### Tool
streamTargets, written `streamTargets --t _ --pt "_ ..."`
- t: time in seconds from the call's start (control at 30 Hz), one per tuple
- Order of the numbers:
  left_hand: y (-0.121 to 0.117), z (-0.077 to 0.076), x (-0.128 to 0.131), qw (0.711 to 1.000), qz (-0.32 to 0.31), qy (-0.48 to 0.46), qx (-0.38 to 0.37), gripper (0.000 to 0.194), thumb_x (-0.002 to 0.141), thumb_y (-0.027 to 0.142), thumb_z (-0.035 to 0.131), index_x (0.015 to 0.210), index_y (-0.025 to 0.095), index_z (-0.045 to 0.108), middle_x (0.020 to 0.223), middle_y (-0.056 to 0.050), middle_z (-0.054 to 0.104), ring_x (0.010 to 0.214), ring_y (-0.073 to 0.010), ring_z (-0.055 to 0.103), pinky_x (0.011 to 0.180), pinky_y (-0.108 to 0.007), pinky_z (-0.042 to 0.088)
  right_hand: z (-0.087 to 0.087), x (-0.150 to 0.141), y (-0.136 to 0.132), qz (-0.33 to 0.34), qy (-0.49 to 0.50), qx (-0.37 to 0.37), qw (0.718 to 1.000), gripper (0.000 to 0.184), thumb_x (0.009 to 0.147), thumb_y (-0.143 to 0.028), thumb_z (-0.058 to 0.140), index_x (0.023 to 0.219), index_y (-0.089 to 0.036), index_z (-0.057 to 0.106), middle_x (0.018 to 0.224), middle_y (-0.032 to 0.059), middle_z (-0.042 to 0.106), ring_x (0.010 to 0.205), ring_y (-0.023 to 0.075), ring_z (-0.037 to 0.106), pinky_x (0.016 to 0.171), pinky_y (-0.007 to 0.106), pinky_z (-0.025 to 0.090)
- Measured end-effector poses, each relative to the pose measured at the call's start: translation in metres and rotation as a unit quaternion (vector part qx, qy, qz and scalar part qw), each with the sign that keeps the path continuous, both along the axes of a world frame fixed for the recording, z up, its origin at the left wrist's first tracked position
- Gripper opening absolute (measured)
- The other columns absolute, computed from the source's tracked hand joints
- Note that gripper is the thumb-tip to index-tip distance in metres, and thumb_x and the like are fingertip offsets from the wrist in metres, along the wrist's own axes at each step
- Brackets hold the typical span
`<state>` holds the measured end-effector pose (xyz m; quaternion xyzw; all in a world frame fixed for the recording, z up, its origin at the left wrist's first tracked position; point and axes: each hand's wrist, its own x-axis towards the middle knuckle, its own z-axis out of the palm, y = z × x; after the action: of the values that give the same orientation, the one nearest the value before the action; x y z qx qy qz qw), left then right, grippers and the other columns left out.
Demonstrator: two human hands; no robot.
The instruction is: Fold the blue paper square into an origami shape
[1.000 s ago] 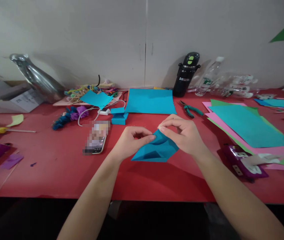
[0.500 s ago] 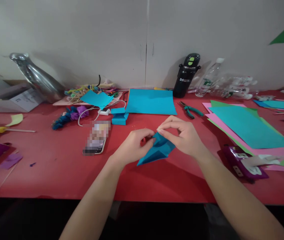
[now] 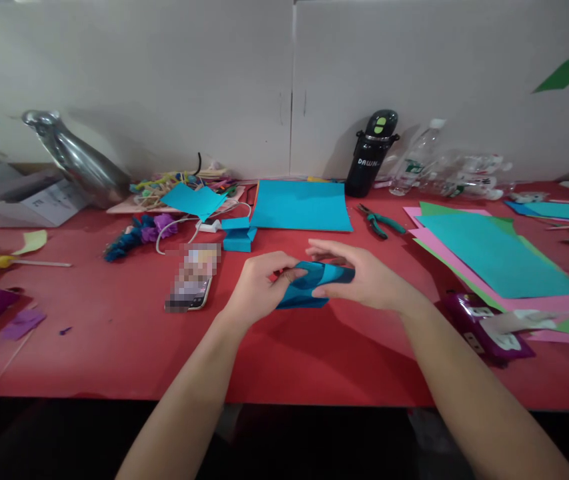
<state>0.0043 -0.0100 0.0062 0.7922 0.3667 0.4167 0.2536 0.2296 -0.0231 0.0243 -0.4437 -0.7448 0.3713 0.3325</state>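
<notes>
A folded piece of blue paper [image 3: 309, 283] is held just above the red table, its creases and flaps partly covered by my fingers. My left hand [image 3: 267, 280] pinches its left side between thumb and fingers. Around the paper's right end is my right hand [image 3: 354, 273], with thumb and fingers spread apart; the thumb lies against or just in front of the paper, and I cannot tell which. Behind the left hand stands a small folded blue paper piece [image 3: 238, 235]. A phone [image 3: 194, 277] with a blurred screen lies to the left.
Blue sheets [image 3: 301, 205] lie at the back, with pliers [image 3: 381, 221] beside them. A black bottle [image 3: 369, 153] and a clear plastic bottle [image 3: 417, 160] stand by the wall. Coloured paper sheets [image 3: 499, 253] and a purple power strip [image 3: 484, 330] are on the right, a metal jug [image 3: 79, 160] at left.
My right hand has let go of its pinch on the paper's top edge and spread around the right end. The blue paper has turned and tilted in my left hand.
</notes>
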Motion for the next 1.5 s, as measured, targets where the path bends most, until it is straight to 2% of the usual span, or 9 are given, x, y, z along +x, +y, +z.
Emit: streamTargets --t 0.13,0.2,0.43,0.63,0.87,1.03,1.17,1.33,1.5 --pt "0.0009 0.0004 -0.0011 0.999 -0.022 -0.019 0.023 0.015 0.092 0.027 0.065 0.079 0.02 0.069 0.073 0.0 0.064 0.068 -0.0124 0.059 0.065 -0.025 0.045 -0.0003 -0.0006 0.0034 0.041 -0.042 -0.032 0.998 0.04 0.076 -0.042 0.08 0.111 -0.025 0.073 0.107 0.004 0.075 0.093 0.0235 0.07 0.08 0.034 0.056" --pt "0.0005 0.0009 -0.0009 0.999 -0.031 -0.014 0.021 0.014 0.092 0.027 0.065 0.081 0.02 0.07 0.074 0.0 0.066 0.069 -0.0127 0.06 0.066 -0.025 0.045 0.0004 -0.0029 0.0037 0.054 -0.035 -0.035 0.997 0.032 0.078 -0.042 0.078 0.104 -0.024 0.075 0.097 0.0022 0.075 0.084 0.0207 0.069 0.073 0.031 0.054" --pt "0.0 0.0026 -0.0012 1.0 -0.013 0.014 -0.005 0.018 0.092 0.024 0.063 0.076 0.02 0.069 0.073 -0.001 0.065 0.07 -0.014 0.06 0.065 -0.025 0.045 0.0005 -0.0048 0.0024 0.035 -0.007 -0.008 0.999 0.025 0.084 -0.043 0.072 0.096 -0.021 0.076 0.084 0.0013 0.072 0.076 0.0173 0.064 0.067 0.028 0.049" --pt "0.0008 0.0017 -0.001 0.997 0.023 0.026 -0.065 0.02 0.09 0.035 0.065 0.081 0.02 0.072 0.079 -0.002 0.07 0.075 -0.0164 0.063 0.068 -0.027 0.046 -0.0008 -0.0045 0.0034 0.018 -0.02 -0.015 1.0 0.032 0.085 -0.05 0.069 0.08 -0.019 0.071 0.07 -0.0009 0.062 0.065 0.0137 0.053 0.057 0.026 0.04" --pt "0.0004 -0.0011 0.0003 0.995 0.004 0.012 -0.099 0.023 0.091 0.036 0.063 0.079 0.017 0.071 0.077 -0.003 0.069 0.074 -0.0162 0.063 0.065 -0.026 0.046 -0.0021 -0.0059 0.0052 0.036 0.005 -0.013 0.999 0.023 0.082 -0.041 0.074 0.09 -0.02 0.071 0.08 -0.0005 0.066 0.074 0.0149 0.058 0.066 0.026 0.045" --pt "-0.0012 -0.0002 0.0009 0.994 0.007 0.003 -0.105 0.024 0.091 0.039 0.064 0.084 0.018 0.073 0.079 -0.003 0.071 0.072 -0.0161 0.063 0.065 -0.026 0.047 -0.0027 -0.0071 0.0041 0.03 -0.001 -0.012 0.999 0.03 0.074 -0.044 0.08 0.081 -0.02 0.066 0.073 -0.0027 0.061 0.068 0.0132 0.054 0.062 0.025 0.043" --pt "-0.002 0.0017 0.0011 0.991 -0.011 -0.008 -0.132 0.026 0.092 0.041 0.062 0.088 0.018 0.074 0.082 -0.005 0.072 0.075 -0.0174 0.065 0.065 -0.027 0.049 -0.0046 -0.0074 0.005 0.018 -0.001 -0.002 1.0 0.028 0.078 -0.045 0.077 0.08 -0.019 0.065 0.072 -0.0025 0.059 0.067 0.013 0.052 0.06 0.025 0.041" --pt "-0.0015 0.0039 0.0018 0.993 -0.026 -0.037 -0.113 0.024 0.091 0.038 0.065 0.084 0.017 0.073 0.09 -0.008 0.071 0.083 -0.0191 0.066 0.072 -0.029 0.051 -0.0069 -0.0073 0.0073 0.017 0.005 0.0 1.0 0.029 0.079 -0.045 0.076 0.08 -0.019 0.064 0.071 -0.0026 0.057 0.067 0.0128 0.051 0.06 0.025 0.041" --pt "-0.0027 0.0039 0.0022 0.98 -0.041 -0.048 -0.191 0.03 0.09 0.045 0.064 0.084 0.016 0.072 0.078 -0.004 0.069 0.074 -0.0177 0.063 0.064 -0.027 0.048 -0.0055 -0.0078 0.0067 0.02 0.011 -0.015 1.0 0.028 0.08 -0.045 0.075 0.081 -0.018 0.066 0.072 -0.0023 0.058 0.068 0.0128 0.051 0.062 0.025 0.042"
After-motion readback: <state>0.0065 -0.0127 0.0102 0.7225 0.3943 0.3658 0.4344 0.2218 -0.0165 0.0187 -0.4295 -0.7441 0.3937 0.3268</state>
